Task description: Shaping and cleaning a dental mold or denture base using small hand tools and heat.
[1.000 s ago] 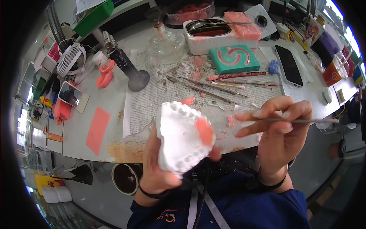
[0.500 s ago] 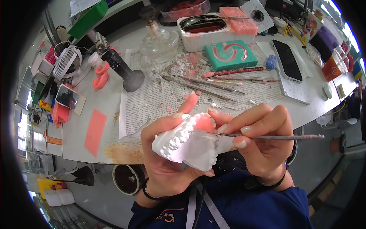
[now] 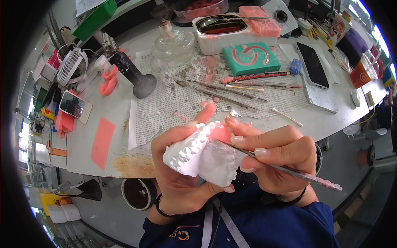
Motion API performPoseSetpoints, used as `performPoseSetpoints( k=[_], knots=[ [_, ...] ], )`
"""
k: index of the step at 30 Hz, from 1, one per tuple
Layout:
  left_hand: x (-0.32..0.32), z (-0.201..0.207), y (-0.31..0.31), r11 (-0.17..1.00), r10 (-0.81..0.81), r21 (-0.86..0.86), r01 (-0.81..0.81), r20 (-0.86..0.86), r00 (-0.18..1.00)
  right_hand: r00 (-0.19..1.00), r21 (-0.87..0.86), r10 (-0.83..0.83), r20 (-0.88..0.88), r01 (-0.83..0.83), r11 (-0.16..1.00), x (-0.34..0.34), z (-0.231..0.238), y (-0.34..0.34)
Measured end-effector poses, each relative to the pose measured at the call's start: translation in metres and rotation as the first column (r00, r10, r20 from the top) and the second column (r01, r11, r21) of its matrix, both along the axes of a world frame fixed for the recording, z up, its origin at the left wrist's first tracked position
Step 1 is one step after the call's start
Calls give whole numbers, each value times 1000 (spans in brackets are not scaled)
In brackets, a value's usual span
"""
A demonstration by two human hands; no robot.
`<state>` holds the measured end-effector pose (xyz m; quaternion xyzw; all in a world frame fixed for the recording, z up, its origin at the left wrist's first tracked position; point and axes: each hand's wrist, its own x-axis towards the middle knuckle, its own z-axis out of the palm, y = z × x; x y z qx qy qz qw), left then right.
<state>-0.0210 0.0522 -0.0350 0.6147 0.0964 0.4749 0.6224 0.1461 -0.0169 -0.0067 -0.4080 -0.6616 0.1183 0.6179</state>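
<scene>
My left hand [image 3: 175,192] is closed round a white plaster dental model [image 3: 217,161], thumb below and fingers along its far side. Rows of teeth run along the model's edges, with pink wax [image 3: 220,131] at its far part. In a pen-like grip, my right hand [image 3: 285,159] holds a thin metal wax carver [image 3: 285,168], whose handle end is crusted with pink wax. The carver slants up to the left, its tip at the pink wax. Whether the tip presses into the wax I cannot tell. Fingertips of my right hand rest beside the model's far right edge.
Several metal tools [image 3: 223,96] lie on printed paper beyond my hands. Behind them are a glass spirit lamp [image 3: 173,47], a green block [image 3: 252,62] and a white wax pot [image 3: 219,43]. A black torch [image 3: 134,72] stands left; a phone [image 3: 312,66] lies right.
The carver's handle end has swung down toward me, so it slants more steeply. My right hand has turned with it; my left hand and the model have barely moved.
</scene>
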Motion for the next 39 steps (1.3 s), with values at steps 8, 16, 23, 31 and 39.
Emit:
performPoseSetpoints(
  k=[8,16,23,31,39],
  knots=[
    [2,2,2,999,-29,14,28,25,999,999,20,-3,-35,3,1000,-1,-5,2],
    [-3,-5,7,994,-21,110,28,-59,998,999,18,-31,-44,32,999,-3,-4,1],
    [4,3,2,998,-50,-21,52,55,997,981,36,72,-178,-67,997,1,-6,2],
    [5,2,3,998,-64,19,63,64,996,913,119,107,-393,-65,991,-6,-11,7],
    [5,-3,5,997,-71,14,70,72,995,929,30,84,-361,-78,997,-2,-8,6]
  ],
)
